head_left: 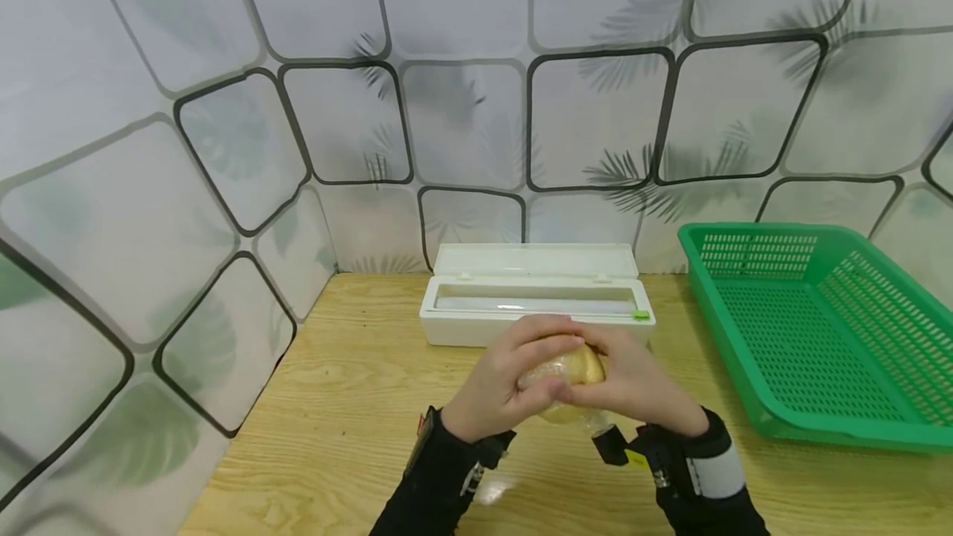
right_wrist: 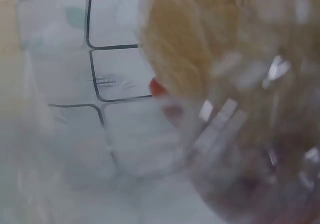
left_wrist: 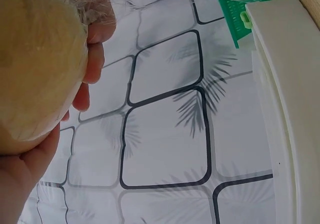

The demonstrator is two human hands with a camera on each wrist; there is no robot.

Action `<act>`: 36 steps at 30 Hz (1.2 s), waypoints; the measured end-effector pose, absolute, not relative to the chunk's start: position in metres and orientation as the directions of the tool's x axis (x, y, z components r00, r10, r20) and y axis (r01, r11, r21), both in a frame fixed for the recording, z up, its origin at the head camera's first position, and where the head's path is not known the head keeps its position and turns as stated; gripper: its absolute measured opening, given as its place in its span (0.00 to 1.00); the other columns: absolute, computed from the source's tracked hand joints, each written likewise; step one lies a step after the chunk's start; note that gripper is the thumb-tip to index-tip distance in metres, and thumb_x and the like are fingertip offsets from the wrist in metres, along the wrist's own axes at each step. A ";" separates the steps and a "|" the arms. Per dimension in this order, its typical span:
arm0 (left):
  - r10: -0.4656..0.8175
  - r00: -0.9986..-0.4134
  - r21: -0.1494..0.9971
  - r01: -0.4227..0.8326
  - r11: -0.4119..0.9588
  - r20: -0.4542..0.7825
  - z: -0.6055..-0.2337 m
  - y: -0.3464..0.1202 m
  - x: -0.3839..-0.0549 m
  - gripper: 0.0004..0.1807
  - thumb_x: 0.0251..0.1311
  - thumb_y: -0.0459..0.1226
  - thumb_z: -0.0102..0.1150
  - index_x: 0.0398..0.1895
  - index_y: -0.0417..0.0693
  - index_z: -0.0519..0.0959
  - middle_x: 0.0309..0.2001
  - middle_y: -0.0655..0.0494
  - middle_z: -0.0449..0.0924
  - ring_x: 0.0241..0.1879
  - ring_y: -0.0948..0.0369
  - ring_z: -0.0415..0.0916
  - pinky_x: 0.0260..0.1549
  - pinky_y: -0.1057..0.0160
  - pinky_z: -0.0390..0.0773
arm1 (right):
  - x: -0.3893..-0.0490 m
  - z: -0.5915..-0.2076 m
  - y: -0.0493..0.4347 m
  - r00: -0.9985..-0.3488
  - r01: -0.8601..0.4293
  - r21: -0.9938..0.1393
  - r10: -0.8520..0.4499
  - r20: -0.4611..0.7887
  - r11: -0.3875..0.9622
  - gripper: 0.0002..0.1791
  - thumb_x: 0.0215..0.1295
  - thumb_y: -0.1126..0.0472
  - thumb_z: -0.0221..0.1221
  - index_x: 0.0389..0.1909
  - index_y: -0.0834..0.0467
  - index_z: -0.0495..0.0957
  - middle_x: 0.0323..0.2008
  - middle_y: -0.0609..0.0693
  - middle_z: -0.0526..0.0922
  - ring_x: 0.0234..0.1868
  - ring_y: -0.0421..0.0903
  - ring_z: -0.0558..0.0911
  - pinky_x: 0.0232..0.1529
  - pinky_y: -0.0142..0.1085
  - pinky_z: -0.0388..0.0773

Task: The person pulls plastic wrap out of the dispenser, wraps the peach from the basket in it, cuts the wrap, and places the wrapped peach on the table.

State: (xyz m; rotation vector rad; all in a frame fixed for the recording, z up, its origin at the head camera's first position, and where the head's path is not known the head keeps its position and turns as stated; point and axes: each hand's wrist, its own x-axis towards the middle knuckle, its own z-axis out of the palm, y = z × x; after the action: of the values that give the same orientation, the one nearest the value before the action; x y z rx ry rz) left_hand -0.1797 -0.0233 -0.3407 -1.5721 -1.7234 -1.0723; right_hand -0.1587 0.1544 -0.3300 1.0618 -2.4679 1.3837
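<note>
Between both hands is a yellow, rounded thing (head_left: 579, 366) wrapped in clear plastic film; its exact kind cannot be told. My left hand (head_left: 506, 375) holds it from the left, fingers curved over the top and thumb across the near side. From the right, my right hand (head_left: 633, 379) grips it in the same way, the two hands meeting around it. Up close in the left wrist view, the yellow thing (left_wrist: 40, 59) has a smooth face under the film. Crinkled film (right_wrist: 235, 129) covers much of the right wrist view and blurs what lies behind.
Behind the hands stands a white cling film dispenser (head_left: 476, 332), its lid (head_left: 532, 260) raised, with a green slider (head_left: 640, 315) at the right end. To the right is a green plastic basket (head_left: 752, 379). The wooden table (head_left: 328, 428) meets a patterned wall covering (head_left: 469, 122).
</note>
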 end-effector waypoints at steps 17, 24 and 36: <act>0.425 -0.298 0.319 0.947 0.023 0.855 -0.343 -0.033 -0.182 0.21 0.67 0.43 0.36 0.51 0.35 0.70 0.51 0.43 0.67 0.52 0.52 0.65 0.45 0.60 0.70 | -0.161 -0.336 0.140 -0.791 -0.531 -0.806 -0.493 0.362 0.261 0.29 0.57 0.63 0.56 0.59 0.61 0.58 0.37 0.55 0.71 0.28 0.45 0.74 0.22 0.35 0.75; 0.444 -0.228 0.203 0.974 0.104 0.866 -0.340 -0.032 -0.183 0.19 0.67 0.42 0.36 0.55 0.41 0.68 0.52 0.41 0.66 0.53 0.51 0.65 0.48 0.59 0.69 | -0.160 -0.336 0.136 -0.783 -0.583 -0.764 -0.443 0.437 0.276 0.27 0.56 0.66 0.55 0.56 0.67 0.60 0.35 0.56 0.72 0.25 0.42 0.75 0.18 0.33 0.75; 0.501 -0.310 0.334 0.942 0.045 0.808 -0.345 -0.036 -0.187 0.27 0.66 0.48 0.34 0.62 0.42 0.62 0.56 0.39 0.62 0.53 0.51 0.64 0.45 0.59 0.70 | -0.158 -0.335 0.132 -0.838 -0.535 -0.770 -0.337 0.430 0.346 0.30 0.52 0.65 0.59 0.55 0.67 0.60 0.35 0.58 0.73 0.24 0.43 0.75 0.17 0.32 0.74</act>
State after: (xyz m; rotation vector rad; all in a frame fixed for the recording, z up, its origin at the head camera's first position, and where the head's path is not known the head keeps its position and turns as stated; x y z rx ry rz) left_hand -0.1872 -0.0361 -0.3447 -1.4478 -1.8477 -1.2019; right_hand -0.1579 0.1322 -0.3347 0.7920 -2.4107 1.4949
